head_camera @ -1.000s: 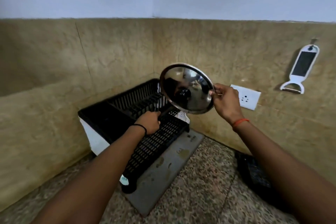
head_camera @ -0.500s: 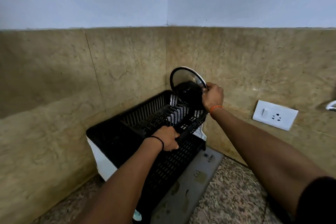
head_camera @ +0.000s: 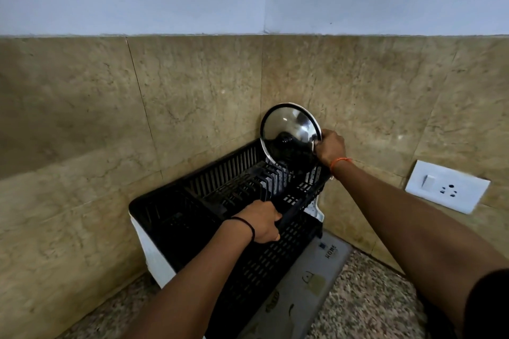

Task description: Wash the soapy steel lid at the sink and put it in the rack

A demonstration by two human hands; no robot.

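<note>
In the corner where the two tan stone-tiled walls meet, sitting on a speckled granite counter (head_camera: 369, 308): a black plastic dish rack (head_camera: 239, 201) with white end panels, resting partly over a grey printed mat (head_camera: 311, 278). At the far right end of the rack, standing on edge and tilting back toward the corner: the steel lid (head_camera: 290, 133), shiny underside and dark central knob facing the camera, lower rim dipping among the upright dividers, upper rim rising above the rack's back wall. Gripping the lid's right rim: the right hand (head_camera: 330, 147), fingers curling round the edge, an orange thread circling the wrist. Clasping the rack's front top rail near the middle: the left hand (head_camera: 261, 221), fingers wrapping over the bar, a thin black band sitting on the wrist. Stretching in from the lower edge of the view: both bare forearms, the right one crossing above the mat, a dark sleeve showing at the bottom right corner. Lying well apart to the right on the side wall: a white switch-and-socket plate (head_camera: 447, 187), mounted low on the tiles. Running above the tiles: plain pale blue painted wall. Showing no foam on the lid's visible face, only reflections of the room. Not possible telling whether the lid's lower rim is resting fully in a slot or merely touching the dividers, the bottom edge being hidden behind the black slats.
</note>
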